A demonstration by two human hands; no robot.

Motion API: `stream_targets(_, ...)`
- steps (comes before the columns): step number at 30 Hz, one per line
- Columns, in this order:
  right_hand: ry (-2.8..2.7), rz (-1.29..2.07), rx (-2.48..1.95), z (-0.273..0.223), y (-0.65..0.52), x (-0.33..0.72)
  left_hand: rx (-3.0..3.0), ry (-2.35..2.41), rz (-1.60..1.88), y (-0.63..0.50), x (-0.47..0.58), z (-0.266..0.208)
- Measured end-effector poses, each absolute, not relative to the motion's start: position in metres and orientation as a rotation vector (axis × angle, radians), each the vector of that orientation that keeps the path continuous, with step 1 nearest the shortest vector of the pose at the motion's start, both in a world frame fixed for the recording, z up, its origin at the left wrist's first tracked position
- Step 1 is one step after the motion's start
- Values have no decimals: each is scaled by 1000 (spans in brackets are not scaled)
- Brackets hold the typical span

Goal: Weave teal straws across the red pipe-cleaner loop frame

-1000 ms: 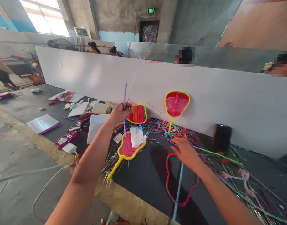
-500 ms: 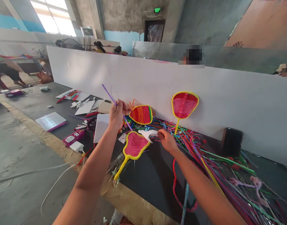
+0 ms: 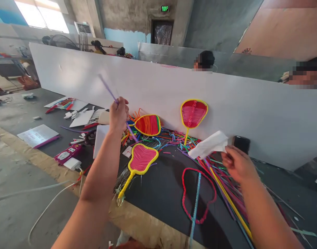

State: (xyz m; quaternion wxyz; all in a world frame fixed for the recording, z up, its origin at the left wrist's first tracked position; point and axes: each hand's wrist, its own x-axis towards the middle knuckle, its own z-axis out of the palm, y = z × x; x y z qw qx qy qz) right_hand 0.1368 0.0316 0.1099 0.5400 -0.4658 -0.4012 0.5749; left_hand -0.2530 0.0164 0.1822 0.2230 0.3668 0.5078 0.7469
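Observation:
My left hand point(image 3: 119, 114) is closed around a purple pipe cleaner point(image 3: 132, 132), raised above the table. In my right hand point(image 3: 238, 162) is a white tissue point(image 3: 209, 144), pinched at its right end above the pile of pipe cleaners. A pink fan with a yellow rim point(image 3: 143, 158) lies below and right of my left hand. Behind it rests an orange and red fan point(image 3: 148, 125). Another red and pink fan point(image 3: 194, 113) leans against the white partition. Between my arms lies a red twisted loop point(image 3: 184, 197) with a light blue strip point(image 3: 196, 193) across it.
A white partition point(image 3: 158, 86) runs along the back of the dark table point(image 3: 158, 197). Many loose pipe cleaners point(image 3: 217, 173) spread to the right, near a black phone point(image 3: 241, 144). On the left are a magenta power strip point(image 3: 68, 154) and a white charger point(image 3: 72, 163). People sit beyond the partition.
My right hand has moved right with the tissue, away from the pink fan, uncovering the red loop. My left hand still holds the purple pipe cleaner. The view has turned slightly right.

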Motion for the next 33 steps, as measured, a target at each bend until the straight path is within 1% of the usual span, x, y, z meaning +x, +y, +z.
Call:
stream_targets(2,-898,1348,-1113,112,22,153,1327,1731,1632,20,-246,178)
stream_targets(4,-903,1350,-1124,112,11,163,1567,1938,1185,21,-236,163)
stream_targets(10,-1123,1382,-1174,104,-16,167,1585,2114,681,1,-226,87)
stream_targets(13,-1180,1346,-1216,100,-15,167,1571,2204,456,-16,-238,67)
stream_targets(16,-1334,1260,-1355,96,-7,165,1602,2306,306,-32,-244,66)
stream_targets(19,-1594,1080,-1497,94,2,164,1676,2437,247,-50,-236,73)
stream_targets(21,-1728,943,-1527,97,5,166,1739,2492,216,-66,-225,75)
stream_targets(23,-1781,877,-1525,101,5,169,1811,2455,143,-83,-211,71)
stream_targets(26,-1751,911,-1517,100,0,176,1880,2375,31,-102,-193,59)
stream_targets(29,-1760,978,-1490,88,-6,182,1961,2340,-20,-108,-184,50)
stream_targets(33,-1815,1025,-1476,69,-16,186,2120,2273,-15,-104,-181,54)
